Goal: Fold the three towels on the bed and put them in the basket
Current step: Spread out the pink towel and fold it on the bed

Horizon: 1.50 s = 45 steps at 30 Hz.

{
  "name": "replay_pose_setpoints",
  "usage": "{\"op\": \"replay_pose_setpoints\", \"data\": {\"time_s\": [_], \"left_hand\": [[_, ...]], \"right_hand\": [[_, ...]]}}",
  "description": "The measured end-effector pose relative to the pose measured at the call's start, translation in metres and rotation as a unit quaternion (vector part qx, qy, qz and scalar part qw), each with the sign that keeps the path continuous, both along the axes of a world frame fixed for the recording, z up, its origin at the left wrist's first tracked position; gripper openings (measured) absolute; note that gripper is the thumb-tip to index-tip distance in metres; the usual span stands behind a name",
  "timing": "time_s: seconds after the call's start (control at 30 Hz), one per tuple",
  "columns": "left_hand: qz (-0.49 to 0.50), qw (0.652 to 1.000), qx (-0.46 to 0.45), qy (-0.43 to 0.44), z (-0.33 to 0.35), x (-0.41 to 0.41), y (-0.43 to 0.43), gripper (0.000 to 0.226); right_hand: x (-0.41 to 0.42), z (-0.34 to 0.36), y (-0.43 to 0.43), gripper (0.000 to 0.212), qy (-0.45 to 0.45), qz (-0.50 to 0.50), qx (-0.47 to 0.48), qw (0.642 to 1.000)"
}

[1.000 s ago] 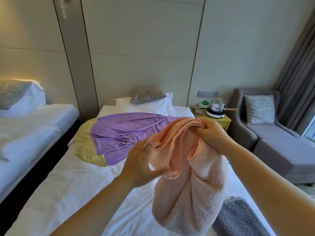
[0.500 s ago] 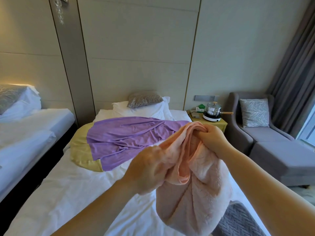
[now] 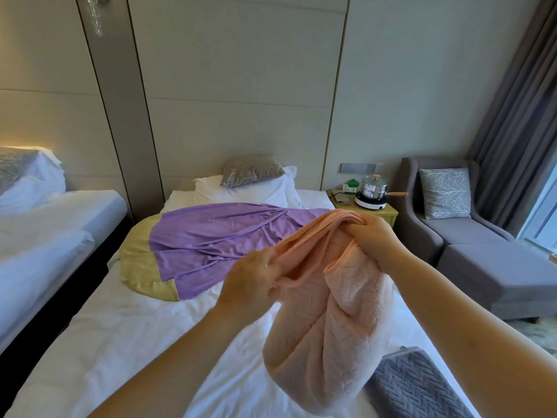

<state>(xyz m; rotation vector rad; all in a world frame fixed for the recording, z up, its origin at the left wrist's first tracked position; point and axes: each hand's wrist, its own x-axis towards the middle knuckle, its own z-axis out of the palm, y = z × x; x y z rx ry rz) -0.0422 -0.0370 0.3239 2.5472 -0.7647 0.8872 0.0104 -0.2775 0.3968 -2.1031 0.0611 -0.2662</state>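
left hand [image 3: 250, 279] and right hand [image 3: 373, 236] bare, forearms uncovered too.

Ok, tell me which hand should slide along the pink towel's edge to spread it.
Probably the left hand: it pinches the hem of the pink towel, while the right hand grips the bunched top and appears to carry the hanging weight.

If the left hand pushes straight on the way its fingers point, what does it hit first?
The bunched folds of the pink towel, which the left hand pinches; its fingers aim up-right. Beyond them probably the right hand, though depth is unclear.
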Motion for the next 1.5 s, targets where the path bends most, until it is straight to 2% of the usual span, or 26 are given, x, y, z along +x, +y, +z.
{"op": "replay_pose_setpoints", "data": {"time_s": [0.1,0.2,0.3,0.43,0.57,0.7,0.8,0.83,0.9,0.97,1.03,1.07,1.13,1.2,1.23,1.3,1.37,1.4,1.5], "left_hand": [[-0.047,0.992,-0.104,0.055,0.026,0.015,0.033,0.013],[-0.030,0.995,-0.093,0.035,0.053,0.024,0.059,0.019],[0.001,0.998,-0.068,0.002,0.072,0.030,0.076,0.012],[0.013,0.998,-0.058,0.011,0.089,0.034,0.086,0.013],[-0.024,0.993,-0.108,0.047,0.101,0.037,0.087,0.021],[-0.037,0.982,-0.161,0.088,0.115,0.040,0.082,0.033],[-0.065,0.968,-0.221,0.101,0.125,0.040,0.073,0.045],[-0.073,0.968,-0.216,0.104,0.127,0.039,0.067,0.050],[-0.091,0.972,-0.181,0.120,0.127,0.037,0.051,0.057],[-0.111,0.971,-0.166,0.129,0.126,0.036,0.036,0.058],[-0.142,0.965,-0.169,0.143,0.127,0.035,0.023,0.057],[-0.153,0.963,-0.166,0.147,0.129,0.034,0.018,0.056],[-0.164,0.962,-0.163,0.149,0.132,0.031,0.011,0.056],[-0.163,0.954,-0.203,0.152,0.133,0.025,0.016,0.053],[-0.153,0.951,-0.224,0.148,0.130,0.023,0.023,0.048],[-0.117,0.954,-0.225,0.161,0.116,0.019,0.046,0.031],[-0.099,0.941,-0.219,0.239,0.089,0.012,0.070,0.014],[-0.084,0.933,-0.212,0.279,0.070,0.008,0.079,0.016],[-0.006,0.923,-0.149,0.354,0.015,-0.002,0.094,0.048]], "right_hand": [[-0.003,-0.003,-0.009,0.019,0.010,0.009,-0.052,0.999],[-0.004,-0.009,-0.013,0.013,0.001,0.043,-0.136,0.990],[-0.004,-0.013,-0.008,0.019,-0.005,0.068,-0.238,0.969],[-0.001,-0.008,-0.001,0.022,-0.035,0.066,-0.371,0.926],[0.006,-0.005,0.001,0.018,-0.045,0.074,-0.432,0.898],[0.012,-0.007,0.006,0.010,-0.037,0.070,-0.397,0.914],[0.014,-0.006,0.011,0.011,-0.024,0.087,-0.371,0.924],[0.013,-0.003,0.015,0.012,-0.021,0.104,-0.343,0.934],[0.008,0.004,0.027,0.030,-0.032,0.151,-0.245,0.957],[0.000,0.014,0.043,0.054,-0.059,0.202,-0.160,0.964],[-0.005,0.021,0.061,0.059,-0.068,0.252,-0.089,0.961],[-0.007,0.023,0.068,0.056,-0.065,0.278,-0.049,0.957],[-0.009,0.025,0.078,0.037,-0.076,0.311,0.005,0.947],[-0.011,0.025,0.081,0.015,-0.106,0.301,0.028,0.947],[-0.010,0.023,0.079,0.011,-0.115,0.286,0.041,0.950],[-0.007,0.019,0.071,0.014,-0.113,0.259,0.062,0.957],[-0.003,0.016,0.064,0.019,-0.098,0.247,0.080,0.961],[-0.002,0.015,0.061,0.020,-0.094,0.244,0.086,0.962],[0.001,0.014,0.060,0.019,-0.099,0.237,0.087,0.963]]}}
